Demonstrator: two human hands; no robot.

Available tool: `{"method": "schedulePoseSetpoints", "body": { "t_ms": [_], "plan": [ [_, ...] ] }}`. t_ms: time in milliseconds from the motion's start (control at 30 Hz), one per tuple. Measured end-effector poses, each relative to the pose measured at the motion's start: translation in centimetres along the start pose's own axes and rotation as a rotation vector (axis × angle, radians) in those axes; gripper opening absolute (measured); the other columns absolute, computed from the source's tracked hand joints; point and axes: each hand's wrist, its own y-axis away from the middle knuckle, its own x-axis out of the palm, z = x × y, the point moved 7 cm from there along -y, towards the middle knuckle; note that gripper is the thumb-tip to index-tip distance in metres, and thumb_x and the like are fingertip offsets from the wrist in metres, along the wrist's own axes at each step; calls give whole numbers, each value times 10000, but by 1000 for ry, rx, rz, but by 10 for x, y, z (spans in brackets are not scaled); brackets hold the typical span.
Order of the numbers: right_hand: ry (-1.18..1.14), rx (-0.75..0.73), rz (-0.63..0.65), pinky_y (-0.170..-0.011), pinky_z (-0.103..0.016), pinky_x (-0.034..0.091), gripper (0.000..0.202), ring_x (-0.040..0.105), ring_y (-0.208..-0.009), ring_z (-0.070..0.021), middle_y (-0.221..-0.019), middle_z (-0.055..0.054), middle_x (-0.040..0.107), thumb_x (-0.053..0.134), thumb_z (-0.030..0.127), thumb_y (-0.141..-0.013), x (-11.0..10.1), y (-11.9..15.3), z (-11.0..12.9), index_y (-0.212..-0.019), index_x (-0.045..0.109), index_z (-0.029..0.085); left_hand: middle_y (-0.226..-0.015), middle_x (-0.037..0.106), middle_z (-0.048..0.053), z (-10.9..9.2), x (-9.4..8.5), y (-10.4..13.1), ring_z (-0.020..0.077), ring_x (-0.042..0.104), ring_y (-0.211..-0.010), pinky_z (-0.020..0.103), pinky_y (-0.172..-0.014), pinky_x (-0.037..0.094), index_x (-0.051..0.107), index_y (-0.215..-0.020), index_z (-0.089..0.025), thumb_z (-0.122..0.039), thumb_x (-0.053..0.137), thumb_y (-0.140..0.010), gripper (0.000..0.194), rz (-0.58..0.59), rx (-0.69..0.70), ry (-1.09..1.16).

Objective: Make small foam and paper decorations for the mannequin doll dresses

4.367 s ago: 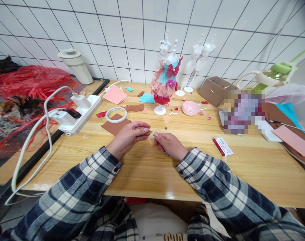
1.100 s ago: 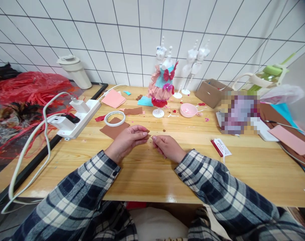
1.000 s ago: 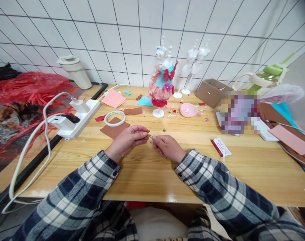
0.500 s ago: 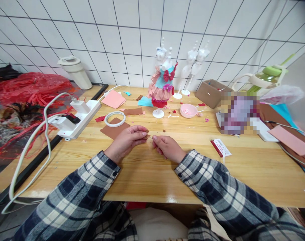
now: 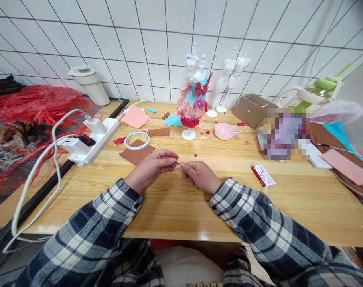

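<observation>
Though small, brown scrap (image 5: 176,164) in tight left grip (image 5: 154,164).

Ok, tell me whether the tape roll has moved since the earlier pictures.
No. The tape roll lies partly over the brown sheet, keeping the same spacing from the power strip.

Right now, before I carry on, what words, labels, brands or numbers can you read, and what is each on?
None can be quoted.
Red-and-white tag: print too small to read.
Tape roll: faint marks inside the ring, too small to read.
Pale clothing: brown marks, perhaps lettering, cut off by the picture's bottom edge.
</observation>
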Motion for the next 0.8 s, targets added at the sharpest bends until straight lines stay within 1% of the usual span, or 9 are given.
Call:
{"method": "schedulePoseSetpoints", "body": {
  "t_ms": [300,500,800],
  "plan": [
    [-12,17,-19,-444,-206,340,450,386,-394,-68,-464,63,421,394,519,-911,0,-1,-3,-622,471,184,-788,650,7,0,-6,-3,92,621,-718,213,-701,508,657,-833,-144,-185,790,-648,231,-44,37,22],
    [-42,37,-28,-413,-199,336,463,396,-391,-73,-475,61,438,352,548,-921,-2,0,-5,-707,534,181,-784,653,1,0,-5,-3,88,620,-715,217,-704,511,656,-839,-149,-194,796,-647,241,-29,30,20],
    [-30,11,-21,-435,-201,336,459,380,-381,-68,-448,67,422,372,534,-920,-1,-2,-4,-659,513,183,-781,658,8,2,-2,-2,96,632,-715,218,-706,510,662,-838,-139,-198,811,-622,268,-4,3,3]
  ]
}}
